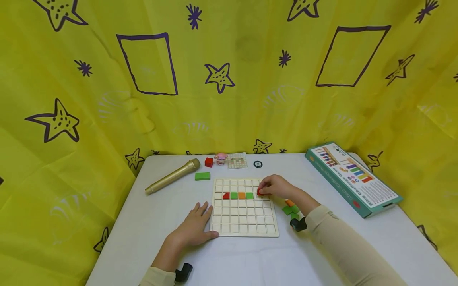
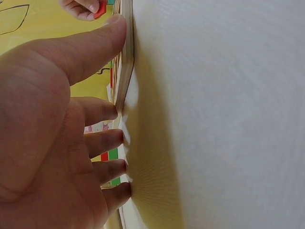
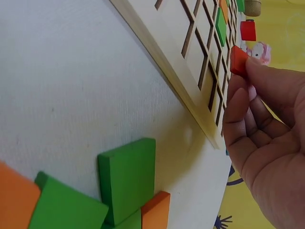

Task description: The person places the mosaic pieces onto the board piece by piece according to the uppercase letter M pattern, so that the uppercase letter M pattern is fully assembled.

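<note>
A pale wooden grid board (image 1: 234, 219) lies flat on the white table. One of its upper rows holds a red tile with a rounded corner (image 1: 226, 196), a green tile (image 1: 234, 195), an orange tile (image 1: 242, 196) and another green tile (image 1: 249, 196). Over the right end of that row, my right hand (image 1: 278, 186) pinches a small red tile (image 3: 239, 61) between thumb and fingers. My left hand (image 1: 193, 225) rests with fingers spread at the board's lower left corner, its thumb along the front edge.
Loose green tiles (image 3: 128, 176) and orange tiles lie right of the board. Behind it are a green block (image 1: 202, 176), red cube (image 1: 209, 162), pink figurine (image 1: 221, 158), pattern card (image 1: 237, 160) and round token (image 1: 258, 163). A gold microphone (image 1: 171, 177) lies left, a game box (image 1: 354, 180) right.
</note>
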Demonstrator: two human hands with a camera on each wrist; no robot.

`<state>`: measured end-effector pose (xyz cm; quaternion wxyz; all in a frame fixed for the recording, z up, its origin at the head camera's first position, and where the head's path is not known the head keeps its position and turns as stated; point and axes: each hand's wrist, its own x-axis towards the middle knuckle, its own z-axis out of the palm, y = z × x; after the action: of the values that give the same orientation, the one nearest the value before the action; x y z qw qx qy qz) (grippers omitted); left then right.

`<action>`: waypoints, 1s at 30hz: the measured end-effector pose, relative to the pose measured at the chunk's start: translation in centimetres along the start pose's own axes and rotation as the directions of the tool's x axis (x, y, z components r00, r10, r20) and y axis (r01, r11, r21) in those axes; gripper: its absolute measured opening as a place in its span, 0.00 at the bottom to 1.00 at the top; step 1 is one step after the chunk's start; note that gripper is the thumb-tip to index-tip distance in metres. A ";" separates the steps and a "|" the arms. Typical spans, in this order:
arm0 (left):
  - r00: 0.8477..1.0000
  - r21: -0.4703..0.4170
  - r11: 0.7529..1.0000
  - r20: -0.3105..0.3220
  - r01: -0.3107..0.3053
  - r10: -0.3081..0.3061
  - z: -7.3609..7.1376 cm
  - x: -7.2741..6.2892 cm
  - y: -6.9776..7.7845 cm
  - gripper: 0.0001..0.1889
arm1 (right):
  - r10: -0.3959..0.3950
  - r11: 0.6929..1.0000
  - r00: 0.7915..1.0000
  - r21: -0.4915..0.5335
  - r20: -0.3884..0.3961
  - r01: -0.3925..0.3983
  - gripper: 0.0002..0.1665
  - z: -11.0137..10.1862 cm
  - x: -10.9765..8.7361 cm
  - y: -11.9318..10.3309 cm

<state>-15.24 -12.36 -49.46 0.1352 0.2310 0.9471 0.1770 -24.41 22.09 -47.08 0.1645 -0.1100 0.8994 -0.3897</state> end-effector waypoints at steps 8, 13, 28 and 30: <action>1.000 -0.008 1.000 -0.001 0.000 0.000 -0.4 -0.1 0.3 0.47 | 0.002 0.999 1.000 -0.047 0.017 -0.001 0.03 0.7 0.4 -0.4; 1.000 -0.007 1.000 0.006 0.011 -0.011 -0.4 -0.2 0.4 0.48 | -0.001 0.998 1.000 -0.070 0.025 0.002 0.02 1.0 0.6 -0.4; 1.000 -0.013 1.000 0.001 0.007 -0.007 -0.1 -0.1 0.1 0.48 | 0.064 0.992 0.998 -0.112 0.005 -0.063 0.04 1.7 0.3 -1.6; 1.000 -0.011 1.000 -0.001 0.005 -0.005 0.0 0.0 0.0 0.48 | 0.056 0.991 0.998 -0.123 0.008 -0.054 0.04 1.8 0.4 -1.6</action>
<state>-15.22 -12.39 -49.41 0.1361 0.2280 0.9468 0.1820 -23.97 19.75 -47.13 0.1732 -0.0973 0.9234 -0.3285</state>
